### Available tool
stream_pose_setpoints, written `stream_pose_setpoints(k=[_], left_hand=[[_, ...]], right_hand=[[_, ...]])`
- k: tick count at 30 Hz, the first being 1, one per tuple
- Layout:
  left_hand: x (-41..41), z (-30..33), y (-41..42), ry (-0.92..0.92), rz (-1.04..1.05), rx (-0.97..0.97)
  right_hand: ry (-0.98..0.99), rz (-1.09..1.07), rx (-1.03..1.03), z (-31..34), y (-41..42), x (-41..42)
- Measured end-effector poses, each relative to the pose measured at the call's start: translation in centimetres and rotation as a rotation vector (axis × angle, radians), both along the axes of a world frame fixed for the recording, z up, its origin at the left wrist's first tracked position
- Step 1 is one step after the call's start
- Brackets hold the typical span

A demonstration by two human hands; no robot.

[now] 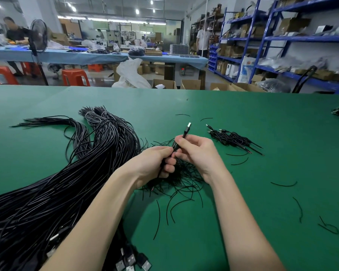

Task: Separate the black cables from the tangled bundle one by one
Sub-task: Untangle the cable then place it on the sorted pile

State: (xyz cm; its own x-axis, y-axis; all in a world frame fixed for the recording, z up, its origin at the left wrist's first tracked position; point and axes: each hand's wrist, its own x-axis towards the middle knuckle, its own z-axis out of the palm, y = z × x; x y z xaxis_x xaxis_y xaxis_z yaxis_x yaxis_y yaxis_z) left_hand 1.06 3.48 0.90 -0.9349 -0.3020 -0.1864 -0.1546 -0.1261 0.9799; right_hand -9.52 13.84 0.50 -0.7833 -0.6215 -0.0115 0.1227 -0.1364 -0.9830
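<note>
Hands (155, 161) (196, 151) pinch one black cable (186, 131) over green table (243, 118), blue shelving (282, 38) behind.

I see bright, even light from the ceiling lamps (137, 11) far beyond the hands; shadows are soft, edges bend strongly, and the background is slightly blurred.
</note>
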Motion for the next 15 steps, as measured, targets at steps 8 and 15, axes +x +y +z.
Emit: stream_pose_setpoints(k=[8, 15], left_hand=[[-0.8, -1.3, -0.4, 0.112, 0.239, -0.113], [-1.1, -2.2, -1.1, 0.174, 0.328, -0.109]], right_hand=[[0.736, -0.113, 0.858, -3.0, 0.9, -0.4], [0.721, -0.238, 0.741, -3.3, 0.6, -0.3]])
